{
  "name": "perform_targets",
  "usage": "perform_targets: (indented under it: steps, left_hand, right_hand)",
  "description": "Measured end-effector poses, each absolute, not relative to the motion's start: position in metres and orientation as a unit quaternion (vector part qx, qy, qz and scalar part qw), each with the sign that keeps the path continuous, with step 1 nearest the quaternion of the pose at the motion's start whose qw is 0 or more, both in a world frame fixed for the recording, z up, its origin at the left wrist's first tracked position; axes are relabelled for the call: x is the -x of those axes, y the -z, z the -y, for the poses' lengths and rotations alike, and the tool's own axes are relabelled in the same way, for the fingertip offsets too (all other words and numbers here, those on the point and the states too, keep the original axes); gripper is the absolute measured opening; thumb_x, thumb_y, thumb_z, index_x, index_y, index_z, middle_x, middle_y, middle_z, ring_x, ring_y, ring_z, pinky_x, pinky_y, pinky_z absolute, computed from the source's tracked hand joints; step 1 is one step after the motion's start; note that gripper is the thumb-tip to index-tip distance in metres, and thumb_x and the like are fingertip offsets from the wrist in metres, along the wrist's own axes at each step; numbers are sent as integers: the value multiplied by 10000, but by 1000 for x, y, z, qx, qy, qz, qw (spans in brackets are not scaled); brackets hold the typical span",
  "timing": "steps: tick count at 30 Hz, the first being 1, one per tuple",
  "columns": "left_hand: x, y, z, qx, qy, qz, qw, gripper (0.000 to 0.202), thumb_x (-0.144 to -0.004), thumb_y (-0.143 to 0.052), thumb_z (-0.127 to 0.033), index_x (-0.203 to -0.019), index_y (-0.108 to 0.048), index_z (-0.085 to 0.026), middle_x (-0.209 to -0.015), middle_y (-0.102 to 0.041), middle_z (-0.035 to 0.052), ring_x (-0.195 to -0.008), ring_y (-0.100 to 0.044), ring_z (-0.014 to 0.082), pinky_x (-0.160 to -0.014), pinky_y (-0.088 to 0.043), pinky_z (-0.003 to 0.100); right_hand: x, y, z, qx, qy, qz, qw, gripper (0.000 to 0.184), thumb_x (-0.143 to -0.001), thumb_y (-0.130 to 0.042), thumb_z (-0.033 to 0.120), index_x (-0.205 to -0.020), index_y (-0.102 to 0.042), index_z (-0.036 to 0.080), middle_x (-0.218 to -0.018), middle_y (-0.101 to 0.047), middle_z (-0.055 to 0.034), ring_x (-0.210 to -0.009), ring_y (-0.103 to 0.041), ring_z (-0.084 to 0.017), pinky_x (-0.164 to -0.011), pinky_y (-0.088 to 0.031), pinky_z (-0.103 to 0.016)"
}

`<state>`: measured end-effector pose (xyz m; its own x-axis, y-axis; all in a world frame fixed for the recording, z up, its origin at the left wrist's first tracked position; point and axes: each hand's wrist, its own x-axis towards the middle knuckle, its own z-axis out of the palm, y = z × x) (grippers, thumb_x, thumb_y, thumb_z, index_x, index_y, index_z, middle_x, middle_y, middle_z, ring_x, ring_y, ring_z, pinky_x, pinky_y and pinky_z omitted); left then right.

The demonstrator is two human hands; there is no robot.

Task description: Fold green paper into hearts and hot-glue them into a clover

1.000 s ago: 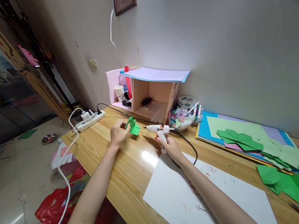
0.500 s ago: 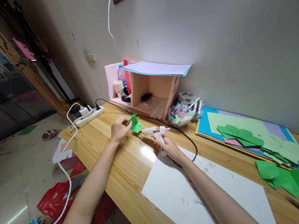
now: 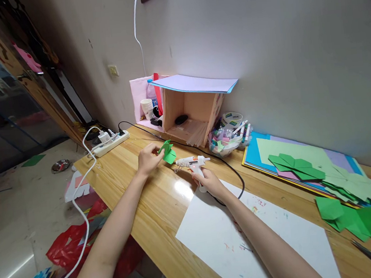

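Observation:
My left hand [image 3: 147, 159] pinches a small folded green paper piece [image 3: 167, 153] just above the wooden table [image 3: 137, 184]. My right hand [image 3: 208, 181] is wrapped round the handle of a white hot glue gun [image 3: 192, 162]. The gun's nozzle points left and sits right next to the green paper's lower edge. The gun's black cord [image 3: 234, 179] loops back over the table behind my right wrist. A large white sheet [image 3: 249, 238] lies under my right forearm.
A wooden box [image 3: 190, 116] topped with purple paper stands at the wall, beside a bowl of markers [image 3: 228, 141]. Coloured paper sheets [image 3: 307, 161] and green folded pieces [image 3: 349, 219] lie at the right. A white power strip [image 3: 111, 143] sits at the table's left corner.
The glue gun's nozzle has moved left, closer to the green paper. The view has shifted slightly down and left. Both hands keep their grips.

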<state>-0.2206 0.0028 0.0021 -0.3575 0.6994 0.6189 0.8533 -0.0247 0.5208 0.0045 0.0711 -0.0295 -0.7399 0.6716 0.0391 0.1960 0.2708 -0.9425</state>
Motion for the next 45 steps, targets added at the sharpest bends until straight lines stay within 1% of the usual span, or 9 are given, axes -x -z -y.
perform_targets:
  steps: [7,15,23,30,38,45]
  left_hand:
    - [221,-2,-3,565,442,692,83,140,-752,-548,-284,-654,-547,-184,-655,-564,-5,-611,-501,120,-613,-399,239]
    - [219,-3,-3,564,447,690,77,136,-748,-546,-276,-647,-545,-185,-651,-567,-6,-608,-503,117,-611,-401,236]
    - [219,-2,-4,565,447,689,74,141,-746,-548,-279,-641,-551,-185,-650,-568,-6,-607,-500,119,-606,-399,239]
    - [220,-2,-4,574,444,684,78,150,-751,-548,-285,-639,-547,-186,-644,-562,-8,-602,-497,118,-600,-392,237]
    - [219,-2,-4,581,439,682,72,159,-751,-551,-298,-642,-549,-182,-641,-562,-9,-597,-496,117,-596,-393,239]
    - [221,0,-5,583,442,678,72,169,-753,-554,-305,-640,-547,-180,-636,-561,-13,-594,-502,116,-592,-397,239]
  right_hand:
    - [-5,33,-74,295,-516,775,216,327,-788,-450,423,-572,-466,177,-522,-488,19,-540,-461,-133,-554,-345,-251]
    - [-5,34,-74,288,-514,778,218,371,-793,-445,437,-529,-463,178,-505,-496,17,-528,-467,-133,-552,-346,-250]
    - [-5,32,-73,292,-513,776,224,357,-788,-455,434,-538,-469,180,-494,-481,22,-517,-450,-131,-537,-335,-247]
    - [-5,35,-74,295,-524,761,243,355,-785,-455,460,-574,-489,177,-531,-516,12,-537,-468,-140,-557,-344,-257]
    - [-4,34,-74,301,-520,760,248,327,-796,-445,447,-630,-513,173,-527,-545,9,-526,-488,-146,-557,-356,-264]
    - [-3,32,-72,315,-516,752,262,325,-799,-446,450,-621,-490,183,-509,-545,16,-516,-490,-143,-553,-352,-254]
